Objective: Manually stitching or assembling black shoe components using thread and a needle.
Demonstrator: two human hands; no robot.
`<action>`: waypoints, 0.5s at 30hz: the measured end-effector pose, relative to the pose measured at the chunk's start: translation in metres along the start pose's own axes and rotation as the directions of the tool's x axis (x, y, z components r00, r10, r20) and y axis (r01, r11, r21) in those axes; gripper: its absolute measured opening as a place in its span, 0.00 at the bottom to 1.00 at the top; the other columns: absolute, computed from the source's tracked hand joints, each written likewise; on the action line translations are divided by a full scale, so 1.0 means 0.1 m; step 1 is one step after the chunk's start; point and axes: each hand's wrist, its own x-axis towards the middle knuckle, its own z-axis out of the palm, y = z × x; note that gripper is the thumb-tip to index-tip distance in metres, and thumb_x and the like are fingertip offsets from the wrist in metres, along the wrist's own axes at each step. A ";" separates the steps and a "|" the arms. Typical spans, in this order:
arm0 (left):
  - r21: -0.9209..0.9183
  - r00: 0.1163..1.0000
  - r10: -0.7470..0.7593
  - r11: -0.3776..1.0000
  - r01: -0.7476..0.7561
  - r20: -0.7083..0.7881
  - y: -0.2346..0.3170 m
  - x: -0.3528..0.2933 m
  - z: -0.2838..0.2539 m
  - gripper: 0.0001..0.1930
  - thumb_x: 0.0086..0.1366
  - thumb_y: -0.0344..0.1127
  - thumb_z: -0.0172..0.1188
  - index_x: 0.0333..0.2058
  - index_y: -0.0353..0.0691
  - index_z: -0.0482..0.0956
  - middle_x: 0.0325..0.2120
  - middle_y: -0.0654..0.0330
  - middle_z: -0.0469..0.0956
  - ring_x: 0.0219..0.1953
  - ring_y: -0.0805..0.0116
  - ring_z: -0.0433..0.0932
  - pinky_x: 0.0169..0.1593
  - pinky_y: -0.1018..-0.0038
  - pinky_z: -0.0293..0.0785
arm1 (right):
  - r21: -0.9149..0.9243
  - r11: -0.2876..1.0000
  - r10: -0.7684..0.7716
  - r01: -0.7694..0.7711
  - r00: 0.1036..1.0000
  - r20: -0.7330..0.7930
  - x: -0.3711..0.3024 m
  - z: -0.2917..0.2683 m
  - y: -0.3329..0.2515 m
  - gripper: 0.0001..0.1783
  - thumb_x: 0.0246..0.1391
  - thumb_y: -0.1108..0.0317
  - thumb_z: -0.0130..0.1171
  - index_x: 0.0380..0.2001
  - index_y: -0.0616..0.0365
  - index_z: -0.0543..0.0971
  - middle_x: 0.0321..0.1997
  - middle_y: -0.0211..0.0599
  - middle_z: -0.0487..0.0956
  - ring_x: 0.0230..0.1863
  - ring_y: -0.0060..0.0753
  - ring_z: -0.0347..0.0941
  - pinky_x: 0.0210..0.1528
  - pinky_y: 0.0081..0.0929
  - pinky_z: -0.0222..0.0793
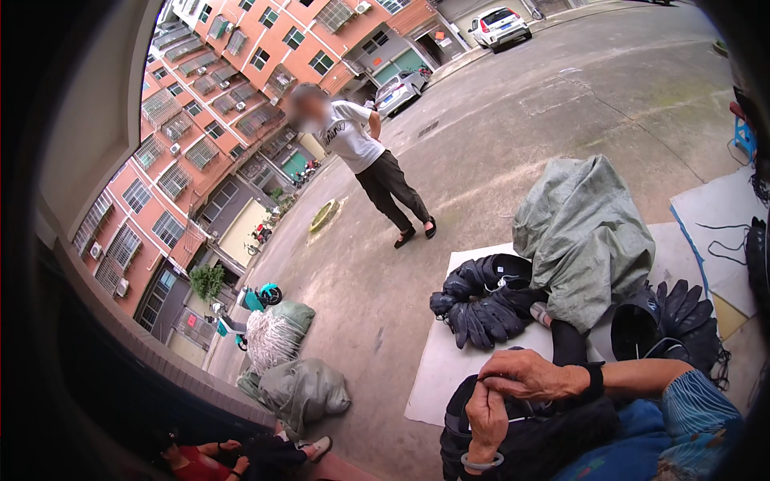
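My left hand (487, 417), with a pale bangle at its wrist, is raised with its fingers pinched. My right hand (533, 373), wearing a black wristband, reaches in from the right, and its closed fingertips meet those of the left. Whatever lies between the fingertips is too small to make out. Beneath both hands, dark fabric (561, 437) covers my lap, with a short white strip showing beside the left hand. Black gloves (485, 321) lie in a bundle just beyond, and more black gloves (682, 321) are heaped to the right.
A grey-green woven sack (585, 232) stands on pale sheeting (429, 385) ahead. Stuffed sacks (305, 393) sit at left, near a turquoise scooter (261, 297). One person (361, 148) stands on the concrete; another person in red (200, 463) sits at lower left. Parked cars (499, 28) are farther off.
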 end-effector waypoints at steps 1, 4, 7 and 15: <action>-0.001 1.000 -0.003 1.000 0.003 0.000 0.00 0.00 0.00 0.14 0.69 0.35 0.44 0.42 0.30 0.73 0.32 0.58 0.77 0.36 0.71 0.73 0.40 0.77 0.69 | -0.003 1.000 -0.008 0.008 1.000 -0.007 0.00 0.00 0.01 0.11 0.55 0.67 0.54 0.38 0.62 0.75 0.33 0.45 0.74 0.36 0.47 0.73 0.37 0.33 0.70; -0.022 1.000 -0.002 1.000 0.002 -0.013 0.00 0.01 0.01 0.12 0.69 0.35 0.45 0.39 0.32 0.73 0.30 0.59 0.76 0.34 0.72 0.73 0.39 0.77 0.68 | -0.002 1.000 -0.010 0.010 1.000 -0.010 0.00 0.01 0.02 0.11 0.55 0.67 0.55 0.38 0.62 0.75 0.32 0.45 0.74 0.36 0.46 0.73 0.37 0.33 0.70; -0.048 1.000 0.001 0.999 -0.002 -0.027 -0.01 0.01 0.02 0.12 0.69 0.35 0.45 0.38 0.32 0.73 0.30 0.59 0.76 0.34 0.73 0.72 0.39 0.78 0.68 | -0.002 1.000 0.001 -0.001 1.000 -0.003 0.00 0.01 0.03 0.11 0.55 0.67 0.55 0.38 0.62 0.75 0.32 0.44 0.74 0.35 0.46 0.73 0.36 0.33 0.70; -0.113 0.999 -0.007 0.994 0.003 -0.037 0.00 0.02 0.05 0.12 0.69 0.35 0.45 0.39 0.32 0.73 0.29 0.61 0.75 0.34 0.74 0.71 0.39 0.79 0.67 | -0.005 1.000 0.003 -0.003 1.000 -0.003 0.00 0.02 0.05 0.11 0.55 0.67 0.55 0.38 0.62 0.75 0.32 0.44 0.73 0.35 0.45 0.73 0.36 0.32 0.70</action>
